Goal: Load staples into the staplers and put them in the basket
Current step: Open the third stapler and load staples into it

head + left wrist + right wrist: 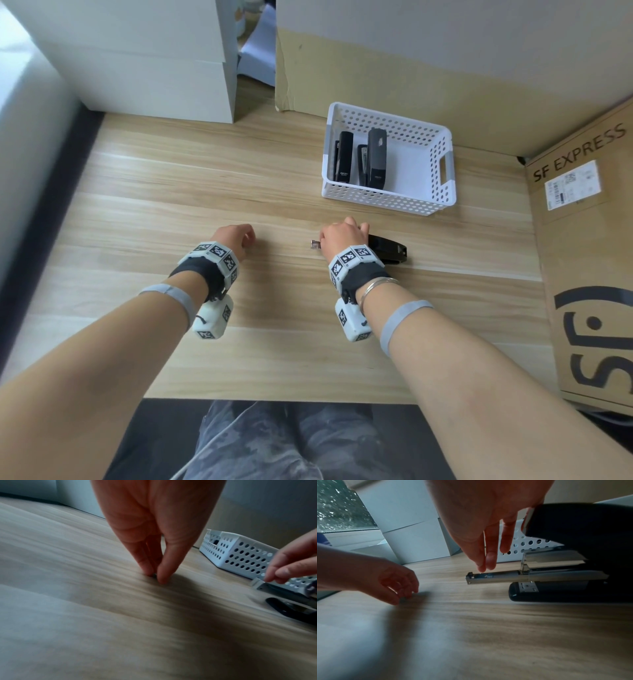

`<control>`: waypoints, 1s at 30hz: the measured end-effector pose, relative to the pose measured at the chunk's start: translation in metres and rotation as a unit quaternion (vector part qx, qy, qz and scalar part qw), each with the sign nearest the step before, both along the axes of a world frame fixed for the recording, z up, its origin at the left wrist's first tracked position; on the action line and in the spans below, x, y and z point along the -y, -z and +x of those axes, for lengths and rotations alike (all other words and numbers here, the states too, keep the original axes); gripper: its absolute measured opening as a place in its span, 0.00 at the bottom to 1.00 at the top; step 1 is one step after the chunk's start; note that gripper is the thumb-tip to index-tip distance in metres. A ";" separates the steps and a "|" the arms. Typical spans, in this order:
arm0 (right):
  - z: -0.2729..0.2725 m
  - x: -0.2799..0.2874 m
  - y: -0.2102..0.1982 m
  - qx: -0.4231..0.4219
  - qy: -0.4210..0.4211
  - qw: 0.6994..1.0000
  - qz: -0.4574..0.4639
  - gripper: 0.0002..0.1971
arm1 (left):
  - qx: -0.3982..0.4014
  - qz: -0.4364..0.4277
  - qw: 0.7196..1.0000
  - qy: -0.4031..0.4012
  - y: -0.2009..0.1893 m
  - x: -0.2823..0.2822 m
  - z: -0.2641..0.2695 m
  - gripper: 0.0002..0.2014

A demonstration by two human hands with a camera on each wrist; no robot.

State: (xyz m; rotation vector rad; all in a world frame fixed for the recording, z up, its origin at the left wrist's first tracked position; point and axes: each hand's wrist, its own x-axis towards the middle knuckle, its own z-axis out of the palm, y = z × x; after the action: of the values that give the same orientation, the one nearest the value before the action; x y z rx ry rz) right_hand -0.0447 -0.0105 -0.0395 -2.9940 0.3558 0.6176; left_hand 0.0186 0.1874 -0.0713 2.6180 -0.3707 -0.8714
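At 1 o'clock, basket [390, 202] (two staplers [376, 157] inside); right grip [342, 236] pinches stapler [390, 251] tray [493, 577] tip; at its 9 o'clock, left grip [236, 238] pinches small dark piece [155, 575] on surface [171, 192].

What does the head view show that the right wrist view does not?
Only the head view: two dark staplers lying inside the white perforated plastic basket, and the brown cardboard box printed SF EXPRESS. Only the right wrist view: the full length of the silver metal staple tray pulled out, and the metal plate on the base of the black stapler. Both: that stapler on the light wooden table, the basket, the left hand down at the table, and the right hand over the stapler.
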 end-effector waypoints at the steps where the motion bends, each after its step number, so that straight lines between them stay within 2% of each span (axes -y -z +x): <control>1: -0.001 0.001 0.001 0.004 -0.005 1.000 0.005 0.14 | 0.000 -0.015 1.000 0.003 0.000 0.006 -0.002 0.13; 4: -0.003 0.004 0.001 0.025 -0.020 0.999 0.030 0.12 | 0.007 -0.065 0.998 -0.005 -0.002 0.025 -0.008 0.12; 8: -0.004 0.007 -0.002 0.039 -0.048 0.994 0.087 0.11 | -0.015 -0.146 0.989 -0.011 -0.007 0.051 -0.016 0.18; 12: -0.006 0.011 -0.006 0.030 -0.072 0.989 0.127 0.17 | -0.014 -0.230 0.973 0.017 -0.017 0.072 -0.021 0.24; 18: -0.007 0.016 -0.011 0.039 -0.078 0.984 0.152 0.15 | -0.030 -0.263 0.963 0.051 -0.029 0.086 -0.020 0.34; 22: -0.007 0.019 -0.012 0.025 -0.087 0.984 0.153 0.13 | -0.075 -0.271 0.959 0.029 -0.028 0.089 -0.017 0.38; 27: -0.008 0.021 -0.017 0.065 -0.115 0.989 0.073 0.13 | -0.099 -0.283 0.953 -0.045 -0.026 0.090 -0.011 0.35; 30: -0.008 0.025 -0.015 0.048 -0.082 0.995 0.042 0.13 | -0.100 -0.258 0.959 -0.063 -0.024 0.090 -0.008 0.29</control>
State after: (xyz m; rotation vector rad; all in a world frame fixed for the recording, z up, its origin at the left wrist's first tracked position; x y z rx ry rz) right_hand -0.0523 -0.0350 -0.0241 -2.9784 0.0778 0.4850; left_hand 0.0110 0.0974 -0.0471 2.0321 -0.3211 -0.8505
